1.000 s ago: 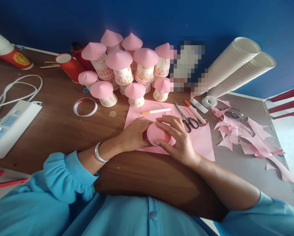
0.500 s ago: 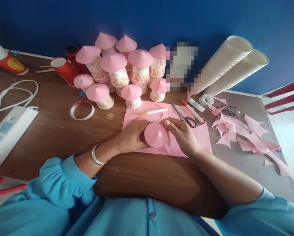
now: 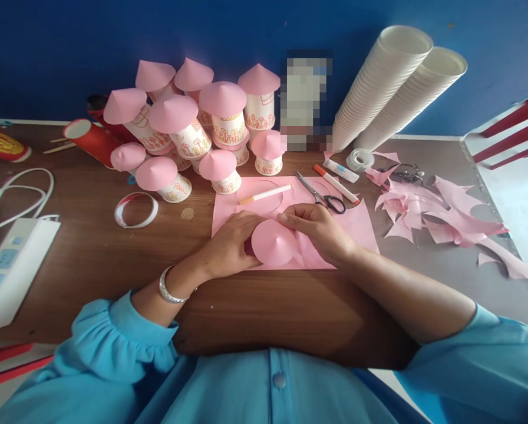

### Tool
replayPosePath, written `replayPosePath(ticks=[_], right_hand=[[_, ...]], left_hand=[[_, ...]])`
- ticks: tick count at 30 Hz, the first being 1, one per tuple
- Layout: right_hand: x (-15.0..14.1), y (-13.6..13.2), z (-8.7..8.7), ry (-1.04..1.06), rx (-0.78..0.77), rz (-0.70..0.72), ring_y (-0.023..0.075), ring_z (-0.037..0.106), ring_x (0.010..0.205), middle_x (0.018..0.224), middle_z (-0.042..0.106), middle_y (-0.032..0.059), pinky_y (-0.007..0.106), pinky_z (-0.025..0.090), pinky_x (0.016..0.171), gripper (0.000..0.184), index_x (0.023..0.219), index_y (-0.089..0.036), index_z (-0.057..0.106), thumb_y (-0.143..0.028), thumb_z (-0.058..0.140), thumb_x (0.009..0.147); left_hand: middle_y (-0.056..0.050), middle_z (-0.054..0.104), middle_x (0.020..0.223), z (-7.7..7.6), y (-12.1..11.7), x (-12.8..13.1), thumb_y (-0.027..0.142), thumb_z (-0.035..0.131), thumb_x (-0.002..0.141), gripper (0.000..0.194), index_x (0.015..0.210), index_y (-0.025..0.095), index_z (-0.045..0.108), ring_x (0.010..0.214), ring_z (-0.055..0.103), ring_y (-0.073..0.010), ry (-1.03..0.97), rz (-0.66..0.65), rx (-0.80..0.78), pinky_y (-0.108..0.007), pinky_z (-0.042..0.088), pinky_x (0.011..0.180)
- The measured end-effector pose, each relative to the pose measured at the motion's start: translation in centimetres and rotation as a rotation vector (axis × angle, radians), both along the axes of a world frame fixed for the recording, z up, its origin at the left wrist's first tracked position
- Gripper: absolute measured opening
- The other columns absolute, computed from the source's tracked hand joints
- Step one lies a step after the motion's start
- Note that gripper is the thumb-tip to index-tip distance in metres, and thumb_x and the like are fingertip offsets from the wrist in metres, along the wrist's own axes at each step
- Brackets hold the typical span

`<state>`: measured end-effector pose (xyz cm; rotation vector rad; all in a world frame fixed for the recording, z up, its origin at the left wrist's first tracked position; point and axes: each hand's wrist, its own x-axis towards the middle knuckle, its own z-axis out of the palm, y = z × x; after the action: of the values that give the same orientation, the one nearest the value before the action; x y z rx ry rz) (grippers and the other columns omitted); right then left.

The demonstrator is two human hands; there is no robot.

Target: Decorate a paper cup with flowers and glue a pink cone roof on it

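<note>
A pink paper cone (image 3: 273, 242) is held between my hands, its tip facing up toward me. My left hand (image 3: 231, 246) is closed around its left side; whatever lies beneath the cone is hidden. Thumb and fingers of my right hand (image 3: 319, 231) pinch the cone's upper right rim. Below them lies a pink paper sheet (image 3: 356, 235) with circles drawn on it. On that sheet rest an orange-tipped marker (image 3: 266, 194), black-handled scissors (image 3: 323, 197) and a red-capped marker (image 3: 337, 184).
Several decorated paper cups with pink cone roofs (image 3: 222, 100) stand at the back. Stacked white cups (image 3: 379, 82), a glue tube (image 3: 341, 170), a clear tape roll (image 3: 360, 159) and pink scraps (image 3: 409, 206) are on the right. A tape ring (image 3: 135, 221) and power strip (image 3: 23, 265) lie left.
My right hand has gone from spreading over the cone to pinching its rim, and the cone's tip now shows. My left hand keeps its hold. The view has shifted slightly.
</note>
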<state>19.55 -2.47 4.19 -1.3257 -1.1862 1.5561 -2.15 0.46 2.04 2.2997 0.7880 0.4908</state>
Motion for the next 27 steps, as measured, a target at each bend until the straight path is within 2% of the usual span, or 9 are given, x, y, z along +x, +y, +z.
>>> replayPosePath(ticks=[12, 16, 18, 21, 23, 25, 27], right_hand=[[0.0, 0.0, -0.4, -0.022, -0.003, -0.001, 0.0093, 0.032, 0.061, 0.061, 0.038, -0.0056, 0.028, 0.025, 0.059, 0.064, 0.058, -0.020, 0.048, -0.076, 0.076, 0.068], [0.1, -0.1, -0.5, -0.023, 0.008, 0.004, 0.0095, 0.036, 0.062, 0.062, 0.042, -0.0052, 0.027, 0.030, 0.059, 0.062, 0.060, -0.019, 0.051, -0.074, 0.075, 0.072], [0.2, -0.2, -0.6, -0.052, 0.038, 0.006, 0.0109, 0.044, 0.065, 0.066, 0.051, -0.0034, 0.027, 0.036, 0.061, 0.057, 0.068, -0.018, 0.058, -0.072, 0.073, 0.077], [0.4, -0.5, -0.8, -0.125, 0.220, -0.060, 0.0184, 0.063, 0.088, 0.094, 0.070, 0.0048, 0.031, 0.050, 0.077, 0.049, 0.096, -0.018, 0.070, -0.066, 0.069, 0.087], [0.6, -0.8, -0.7, -0.201, 0.449, -0.088, 0.0242, 0.065, 0.112, 0.120, 0.071, 0.0098, 0.039, 0.053, 0.095, 0.048, 0.117, -0.021, 0.069, -0.063, 0.063, 0.093], [0.6, -1.2, -0.6, -0.292, 0.684, -0.011, 0.0277, 0.061, 0.128, 0.134, 0.068, 0.0107, 0.047, 0.049, 0.109, 0.051, 0.130, -0.025, 0.065, -0.062, 0.061, 0.096], [0.5, -1.5, -0.5, -0.355, 0.839, 0.128, 0.0301, 0.057, 0.135, 0.137, 0.068, 0.0100, 0.053, 0.045, 0.115, 0.055, 0.140, -0.027, 0.060, -0.059, 0.064, 0.095]], left_hand=[[-0.012, 0.072, 0.124, 0.0, 0.0, 0.1, 0.040, 0.076, 0.082, 0.049, 0.126, 0.020, 0.064, 0.115, 0.066, -0.0309, 0.003, 0.001, 0.001, -0.049, 0.051, 0.103], [-0.012, 0.072, 0.124, 0.1, 0.0, 0.1, 0.040, 0.076, 0.082, 0.050, 0.126, 0.020, 0.064, 0.115, 0.066, -0.0309, 0.019, 0.008, 0.002, -0.049, 0.051, 0.103], [-0.012, 0.072, 0.122, 0.1, 0.0, 0.1, 0.040, 0.075, 0.082, 0.049, 0.124, 0.020, 0.064, 0.114, 0.066, -0.0309, 0.029, 0.013, 0.003, -0.048, 0.052, 0.102], [-0.012, 0.072, 0.119, 0.2, 0.1, 0.1, 0.042, 0.074, 0.082, 0.045, 0.120, 0.019, 0.065, 0.111, 0.066, -0.0305, 0.047, 0.016, -0.015, -0.047, 0.052, 0.101], [-0.010, 0.073, 0.116, 0.3, 0.1, 0.2, 0.043, 0.075, 0.082, 0.043, 0.116, 0.019, 0.066, 0.110, 0.067, -0.0300, 0.066, 0.013, -0.043, -0.046, 0.051, 0.101], [-0.009, 0.073, 0.116, 0.2, 0.2, 0.2, 0.044, 0.076, 0.081, 0.043, 0.116, 0.019, 0.066, 0.112, 0.066, -0.0302, 0.073, 0.002, -0.066, -0.047, 0.049, 0.104], [-0.009, 0.072, 0.125, 0.0, 0.2, 0.3, 0.046, 0.077, 0.081, 0.051, 0.123, 0.020, 0.065, 0.121, 0.064, -0.0317, 0.052, -0.008, -0.074, -0.049, 0.046, 0.109]])
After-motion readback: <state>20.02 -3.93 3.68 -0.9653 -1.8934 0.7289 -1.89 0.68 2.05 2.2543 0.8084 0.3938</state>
